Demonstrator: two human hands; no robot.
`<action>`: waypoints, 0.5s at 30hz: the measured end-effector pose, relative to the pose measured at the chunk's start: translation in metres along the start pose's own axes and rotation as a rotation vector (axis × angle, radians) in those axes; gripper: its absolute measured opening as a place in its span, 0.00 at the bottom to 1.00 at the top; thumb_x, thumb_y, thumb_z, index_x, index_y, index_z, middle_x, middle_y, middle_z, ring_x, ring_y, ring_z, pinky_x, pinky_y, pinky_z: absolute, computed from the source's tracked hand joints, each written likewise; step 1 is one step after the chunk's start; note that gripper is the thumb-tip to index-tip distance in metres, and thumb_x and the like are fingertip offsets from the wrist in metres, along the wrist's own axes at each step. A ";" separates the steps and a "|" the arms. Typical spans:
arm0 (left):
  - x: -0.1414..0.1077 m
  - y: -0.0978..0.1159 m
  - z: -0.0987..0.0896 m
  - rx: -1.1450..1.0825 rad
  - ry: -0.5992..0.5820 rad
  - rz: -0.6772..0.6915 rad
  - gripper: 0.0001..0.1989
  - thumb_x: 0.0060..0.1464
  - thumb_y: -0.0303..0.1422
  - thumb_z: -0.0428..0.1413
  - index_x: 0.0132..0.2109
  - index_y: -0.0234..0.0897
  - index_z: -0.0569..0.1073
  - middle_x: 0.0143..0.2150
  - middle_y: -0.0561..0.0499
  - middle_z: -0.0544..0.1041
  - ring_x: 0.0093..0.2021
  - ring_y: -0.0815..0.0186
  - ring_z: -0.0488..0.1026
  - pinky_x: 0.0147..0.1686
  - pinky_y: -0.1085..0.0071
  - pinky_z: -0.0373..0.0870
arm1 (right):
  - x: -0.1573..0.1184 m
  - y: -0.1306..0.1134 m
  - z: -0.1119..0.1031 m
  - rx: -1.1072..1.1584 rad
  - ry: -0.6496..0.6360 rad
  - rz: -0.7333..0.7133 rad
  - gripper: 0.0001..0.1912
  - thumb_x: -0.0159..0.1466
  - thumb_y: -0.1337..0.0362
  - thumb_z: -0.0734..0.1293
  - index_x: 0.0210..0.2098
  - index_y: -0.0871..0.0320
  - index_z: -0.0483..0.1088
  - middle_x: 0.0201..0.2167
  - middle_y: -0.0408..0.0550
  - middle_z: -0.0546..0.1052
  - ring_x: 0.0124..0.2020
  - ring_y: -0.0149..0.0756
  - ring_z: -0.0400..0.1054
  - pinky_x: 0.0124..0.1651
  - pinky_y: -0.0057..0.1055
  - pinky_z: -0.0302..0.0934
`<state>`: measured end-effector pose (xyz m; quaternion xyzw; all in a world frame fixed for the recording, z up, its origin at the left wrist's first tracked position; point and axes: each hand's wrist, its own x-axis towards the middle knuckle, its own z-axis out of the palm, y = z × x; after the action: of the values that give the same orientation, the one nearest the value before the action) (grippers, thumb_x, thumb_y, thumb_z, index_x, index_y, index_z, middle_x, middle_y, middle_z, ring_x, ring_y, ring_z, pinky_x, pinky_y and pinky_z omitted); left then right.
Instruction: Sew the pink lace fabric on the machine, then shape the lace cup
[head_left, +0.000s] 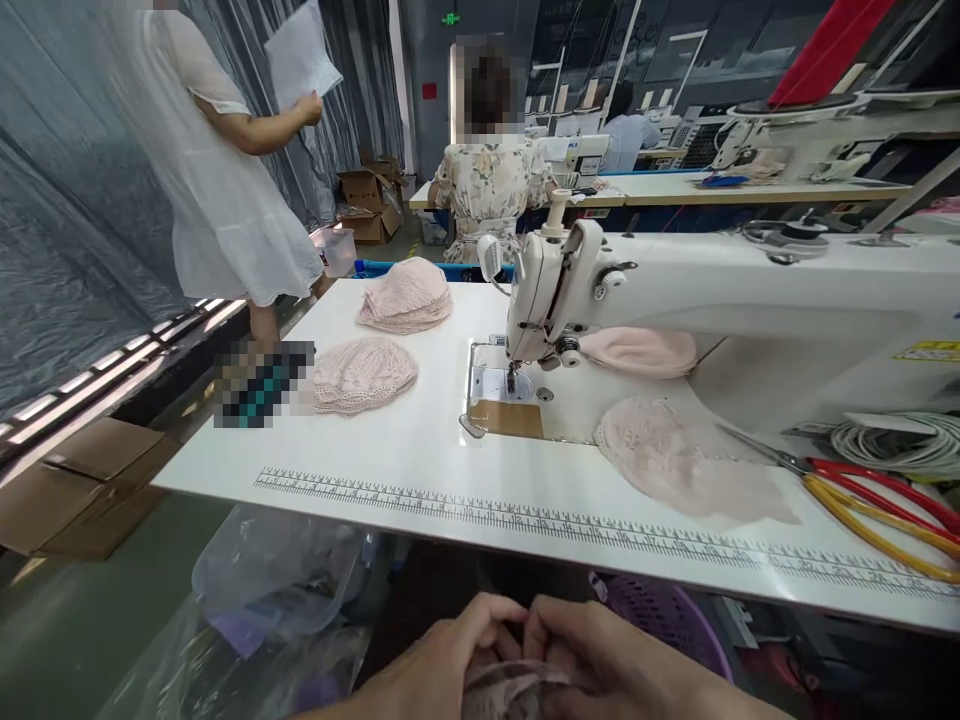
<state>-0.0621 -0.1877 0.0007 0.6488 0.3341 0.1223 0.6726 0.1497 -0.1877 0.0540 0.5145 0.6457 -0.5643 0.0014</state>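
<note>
At six o'clock, below the near edge of the worktop [420, 460], our left hand [454, 650] and right hand [600, 645] grip a pale pink lace piece [517, 680] between curled fingers. Just above them on our clock, a printed ruler [525, 517] with numbered ticks runs along that edge. At three o'clock the sewing machine [697, 285] bears a yellow label [930, 351], too small for us to read. We see lace stacks [364, 375] at nine and ten o'clock, and a green sign [450, 19] at twelve.
</note>
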 end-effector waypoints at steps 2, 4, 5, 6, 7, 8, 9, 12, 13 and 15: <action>0.002 0.008 0.001 0.019 0.066 -0.047 0.31 0.41 0.28 0.64 0.54 0.38 0.65 0.34 0.56 0.74 0.32 0.68 0.71 0.31 0.77 0.62 | 0.004 0.001 0.001 0.043 -0.021 0.026 0.10 0.54 0.72 0.65 0.36 0.56 0.68 0.28 0.37 0.68 0.28 0.26 0.62 0.28 0.20 0.55; 0.001 0.015 0.002 0.095 0.119 -0.101 0.25 0.44 0.25 0.59 0.52 0.40 0.69 0.29 0.59 0.71 0.28 0.70 0.67 0.29 0.77 0.59 | 0.005 0.005 0.002 0.084 -0.036 -0.011 0.10 0.55 0.71 0.64 0.37 0.56 0.67 0.26 0.36 0.65 0.26 0.26 0.58 0.26 0.21 0.51; 0.000 0.018 0.001 0.139 0.133 -0.132 0.22 0.45 0.25 0.57 0.50 0.41 0.71 0.28 0.59 0.71 0.29 0.70 0.66 0.30 0.76 0.59 | 0.005 0.008 0.003 0.114 -0.054 -0.029 0.10 0.55 0.71 0.63 0.37 0.56 0.66 0.25 0.35 0.64 0.25 0.26 0.56 0.25 0.21 0.49; -0.002 0.020 0.001 0.174 0.138 -0.162 0.19 0.46 0.26 0.57 0.47 0.41 0.73 0.28 0.58 0.71 0.29 0.69 0.66 0.32 0.76 0.60 | 0.004 0.012 0.003 0.148 -0.079 -0.045 0.10 0.55 0.70 0.64 0.38 0.56 0.65 0.24 0.34 0.63 0.25 0.25 0.54 0.24 0.21 0.48; -0.004 0.021 0.001 0.192 0.134 -0.187 0.14 0.47 0.27 0.57 0.43 0.41 0.76 0.28 0.57 0.72 0.31 0.68 0.67 0.33 0.75 0.60 | 0.004 0.015 0.004 0.183 -0.110 -0.057 0.10 0.56 0.70 0.64 0.38 0.56 0.64 0.24 0.34 0.62 0.24 0.25 0.53 0.23 0.21 0.46; -0.006 0.021 0.000 0.194 0.125 -0.209 0.09 0.48 0.29 0.58 0.39 0.39 0.78 0.28 0.57 0.72 0.32 0.68 0.67 0.35 0.75 0.61 | 0.004 0.019 0.005 0.216 -0.142 -0.067 0.10 0.56 0.70 0.64 0.38 0.56 0.64 0.24 0.34 0.62 0.24 0.25 0.53 0.23 0.21 0.46; -0.007 0.020 -0.001 0.187 0.121 -0.224 0.05 0.48 0.31 0.58 0.34 0.38 0.79 0.27 0.56 0.72 0.32 0.67 0.67 0.35 0.75 0.61 | 0.004 0.021 0.006 0.243 -0.164 -0.082 0.09 0.56 0.70 0.64 0.37 0.57 0.64 0.24 0.34 0.63 0.24 0.25 0.53 0.24 0.21 0.47; -0.009 0.016 -0.003 0.156 0.124 -0.253 0.05 0.48 0.32 0.60 0.29 0.36 0.79 0.22 0.57 0.70 0.28 0.70 0.66 0.34 0.76 0.61 | 0.007 0.025 0.008 0.279 -0.182 -0.146 0.04 0.58 0.69 0.64 0.34 0.59 0.69 0.26 0.38 0.68 0.27 0.26 0.58 0.27 0.21 0.50; -0.009 0.016 -0.003 0.158 0.131 -0.267 0.05 0.47 0.33 0.60 0.29 0.36 0.80 0.21 0.57 0.69 0.27 0.70 0.66 0.33 0.76 0.60 | 0.008 0.025 0.007 0.297 -0.182 -0.164 0.04 0.59 0.68 0.64 0.33 0.60 0.71 0.26 0.40 0.69 0.28 0.27 0.60 0.29 0.21 0.53; -0.008 0.015 -0.004 0.169 0.139 -0.294 0.05 0.46 0.34 0.61 0.29 0.37 0.80 0.20 0.58 0.68 0.27 0.70 0.65 0.32 0.77 0.60 | 0.009 0.025 0.006 0.356 -0.209 -0.185 0.08 0.61 0.65 0.64 0.30 0.62 0.73 0.25 0.42 0.70 0.29 0.30 0.65 0.33 0.24 0.58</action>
<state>-0.0669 -0.1873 0.0182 0.6372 0.4801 0.0384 0.6016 0.1585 -0.1903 0.0283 0.3837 0.5769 -0.7173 -0.0742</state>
